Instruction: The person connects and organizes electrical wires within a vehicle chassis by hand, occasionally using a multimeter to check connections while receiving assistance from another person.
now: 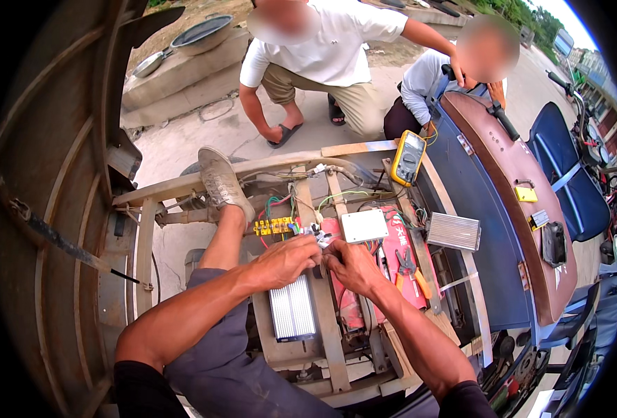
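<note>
My left hand (289,262) and my right hand (354,267) meet over the open metal frame, fingers closed around a small cluster of white wire connectors (324,239). Fingertips hide part of the connectors and their wires. Left of them sits a yellow terminal block (273,226) with coloured wires. A white box (364,226) with wires at its lower edge lies just beyond my right hand on a red panel (406,240). Below my left hand is a finned silver controller box (292,310). Orange-handled pliers (412,273) rest on the red panel.
A yellow multimeter (408,159) leans at the frame's far right corner, near a second finned box (453,231). A brown-topped blue seat body (504,202) stands at right. A raised metal panel (50,209) rises at left. Two people crouch beyond the frame. My shoe (219,177) rests on its far rail.
</note>
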